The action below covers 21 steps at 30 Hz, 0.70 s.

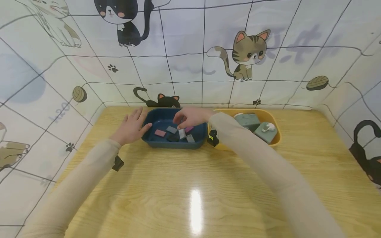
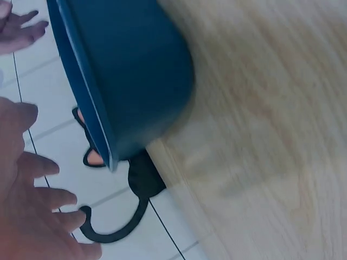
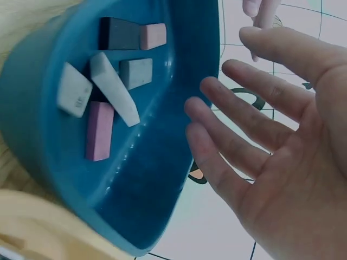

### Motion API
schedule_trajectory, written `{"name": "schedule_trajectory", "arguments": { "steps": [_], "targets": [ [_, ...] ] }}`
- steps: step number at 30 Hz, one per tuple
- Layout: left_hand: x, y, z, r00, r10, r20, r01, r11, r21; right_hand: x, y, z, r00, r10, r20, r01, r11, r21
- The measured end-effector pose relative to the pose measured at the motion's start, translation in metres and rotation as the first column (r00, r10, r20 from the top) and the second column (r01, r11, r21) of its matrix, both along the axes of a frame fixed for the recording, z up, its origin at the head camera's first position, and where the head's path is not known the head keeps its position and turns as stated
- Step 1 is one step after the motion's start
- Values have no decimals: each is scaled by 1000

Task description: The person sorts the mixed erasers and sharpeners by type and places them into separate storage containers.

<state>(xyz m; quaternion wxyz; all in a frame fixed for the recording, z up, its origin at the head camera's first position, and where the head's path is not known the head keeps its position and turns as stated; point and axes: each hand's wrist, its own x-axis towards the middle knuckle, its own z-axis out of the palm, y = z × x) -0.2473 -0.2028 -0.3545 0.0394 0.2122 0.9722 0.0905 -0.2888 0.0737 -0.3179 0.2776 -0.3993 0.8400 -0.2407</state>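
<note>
A dark blue plastic basin (image 1: 172, 144) stands at the back of the table with several small rectangular eraser-like blocks inside. Among them are a pink block (image 1: 160, 133), a white block (image 1: 182, 134), a magenta block (image 1: 189, 129), a black block (image 3: 119, 33) and grey ones. My left hand (image 1: 131, 127) is at the basin's left rim, fingers extended and thumb near the edge. Over the basin's right part hovers my right hand (image 1: 193, 117). In the right wrist view its fingers are spread and loosely bent, with nothing between them, apart from the blocks.
Right beside the blue basin is a yellow basin (image 1: 278, 135), partly covered by my right forearm. It holds grey-green box-shaped items (image 1: 266, 132) with white parts. Behind the table (image 1: 160, 191) hangs a white cloth (image 1: 184, 72) printed with cats and grid lines.
</note>
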Motion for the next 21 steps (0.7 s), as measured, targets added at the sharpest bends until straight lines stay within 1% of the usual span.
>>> {"name": "schedule_trajectory", "arguments": {
  "steps": [2,5,8,11,15,18,21],
  "targets": [
    [4,5,-1,1000,-4,-31,4,1000,-14,4,4,-1,1000,-16,8,16,1000,13],
    [12,12,-4,998,-5,-69,4,1000,-14,9,9,-1,999,-22,-30,23,999,33],
    [20,18,-8,995,-7,-102,5,1000,-24,17,16,-2,994,-11,-112,16,999,43],
    [28,22,-14,992,-6,-123,3,1000,-25,26,24,-3,984,7,-180,-3,1000,23],
    [35,26,-21,992,14,-126,-16,1000,-18,39,37,-3,976,22,-218,-23,1000,-1],
    [36,28,-23,993,37,-116,-39,999,-20,46,44,-3,977,3,-215,-3,1000,3],
    [37,29,-25,993,56,-106,-58,998,-20,54,49,-3,975,-39,-221,46,999,27]
  ]
}}
